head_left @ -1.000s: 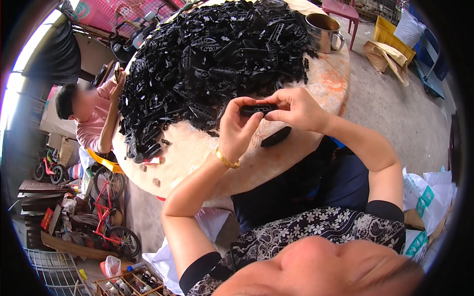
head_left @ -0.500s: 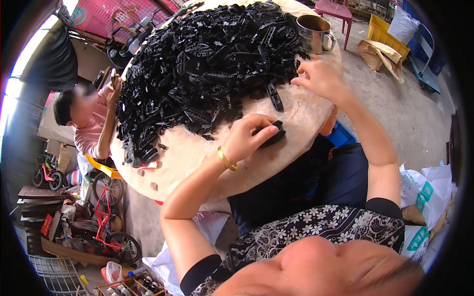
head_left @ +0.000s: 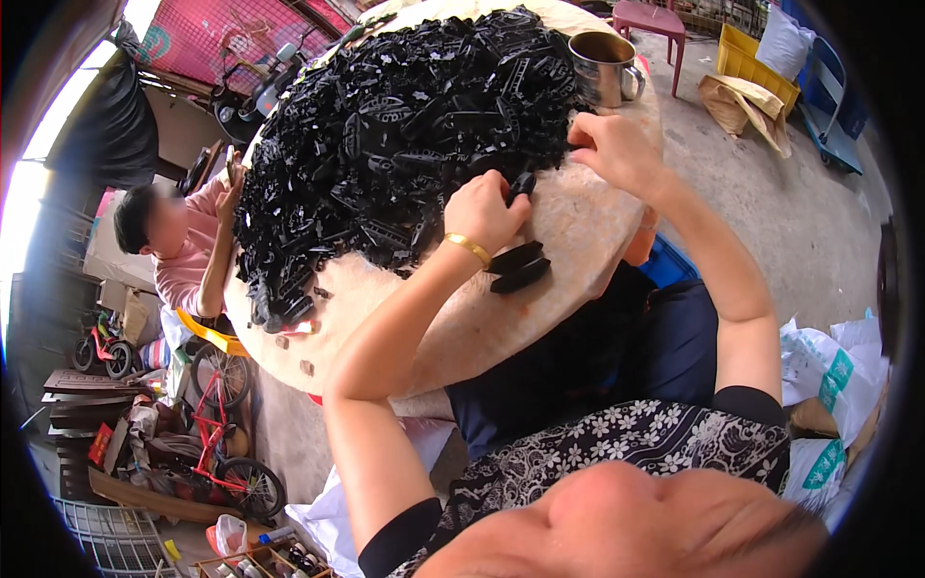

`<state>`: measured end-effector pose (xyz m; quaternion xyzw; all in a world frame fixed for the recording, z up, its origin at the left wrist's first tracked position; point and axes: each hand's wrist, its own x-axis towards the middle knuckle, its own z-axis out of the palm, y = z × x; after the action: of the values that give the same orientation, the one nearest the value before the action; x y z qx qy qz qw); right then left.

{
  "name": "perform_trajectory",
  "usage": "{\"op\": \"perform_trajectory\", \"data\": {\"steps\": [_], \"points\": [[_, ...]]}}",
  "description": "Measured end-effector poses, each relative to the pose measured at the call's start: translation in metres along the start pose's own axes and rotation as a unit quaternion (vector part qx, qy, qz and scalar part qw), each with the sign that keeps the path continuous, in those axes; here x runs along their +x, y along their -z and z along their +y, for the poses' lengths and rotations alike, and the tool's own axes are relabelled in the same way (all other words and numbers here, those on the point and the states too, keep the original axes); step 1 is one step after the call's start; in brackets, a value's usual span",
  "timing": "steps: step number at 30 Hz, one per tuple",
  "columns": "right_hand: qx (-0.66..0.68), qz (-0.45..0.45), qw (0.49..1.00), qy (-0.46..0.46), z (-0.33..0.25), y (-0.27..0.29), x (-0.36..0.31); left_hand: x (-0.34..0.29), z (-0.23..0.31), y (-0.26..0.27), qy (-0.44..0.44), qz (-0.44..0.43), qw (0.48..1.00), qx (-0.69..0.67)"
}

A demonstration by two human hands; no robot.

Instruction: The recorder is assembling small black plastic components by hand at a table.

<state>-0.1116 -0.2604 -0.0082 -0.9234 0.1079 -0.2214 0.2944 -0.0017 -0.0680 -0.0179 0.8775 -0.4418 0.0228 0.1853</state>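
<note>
A large heap of black plastic parts [head_left: 414, 135] covers much of a round table [head_left: 395, 337] with a pale cover. My left hand [head_left: 482, 210], wearing a gold bangle, is at the near edge of the heap. Its thumb and fingers are closed on a small elongated black plastic part [head_left: 521, 185]. Just below that hand, two black elongated pieces [head_left: 520, 274] lie side by side on the bare cover. My right hand [head_left: 621, 152] is at the heap's right edge, below the metal mug, fingers curled together. Anything between those fingertips is too small or hidden to make out.
The steel mug [head_left: 607, 69] stands at the table's far right. Across the left edge sits another person [head_left: 188, 241] in pink, hands raised at the heap. A blue crate [head_left: 670, 262] is beside my legs; a red bicycle [head_left: 217, 433] stands at left.
My left hand has left the black pieces near the table's front, moved up to the heap and closed on another part. My right hand has shifted slightly left, its fingers curling more.
</note>
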Motion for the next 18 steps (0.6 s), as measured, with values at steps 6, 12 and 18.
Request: {"op": "perform_trajectory", "data": {"steps": [6, 12, 18], "points": [[0.293, -0.052, 0.954, 0.04, -0.024, -0.011, -0.01, -0.03, -0.003, 0.019, -0.054, 0.087, 0.984, -0.143], [0.326, -0.063, 0.94, 0.083, -0.057, -0.022, -0.024, -0.051, -0.008, 0.021, 0.057, -0.033, 0.865, -0.498], [0.269, 0.04, 0.936, 0.223, -0.062, -0.032, -0.028, -0.051, -0.011, 0.018, 0.047, -0.064, 0.789, -0.609]]}}
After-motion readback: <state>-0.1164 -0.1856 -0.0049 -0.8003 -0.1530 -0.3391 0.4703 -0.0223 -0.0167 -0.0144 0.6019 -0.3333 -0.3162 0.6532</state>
